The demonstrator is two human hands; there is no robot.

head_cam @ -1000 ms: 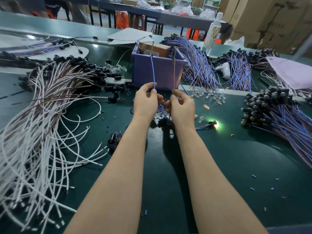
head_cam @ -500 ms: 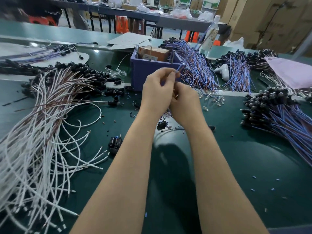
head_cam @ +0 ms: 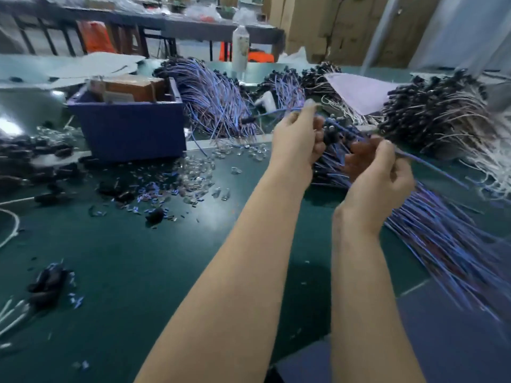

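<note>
Now: both hands on one blue wire, above the desk

Both hands are raised over the right half of the green desk (head_cam: 138, 258). The left hand (head_cam: 297, 145) has a closed grip: thumb and forefinger pinch the blue wire (head_cam: 423, 165) near the top, other fingers curled in. The right hand (head_cam: 378, 175) sits lower and to the right, also a closed grip, thumb and forefinger pinching the same wire.

The wire hangs in the air, clear of the desk. It runs from a black cap (head_cam: 248, 120) at its left end, through the left pinch, down to the right pinch, and out past it to the lower right. The stretch between the hands is blurred, so whether it is a single strand cannot be told.

A bundle of blue wires (head_cam: 448, 244) lies on the desk under and beside the right hand. A purple bin (head_cam: 130, 131) stands well to the left, with a cardboard box (head_cam: 135, 88) inside. Clear LEDs (head_cam: 199, 175) lie scattered between bin and forearms.
</note>
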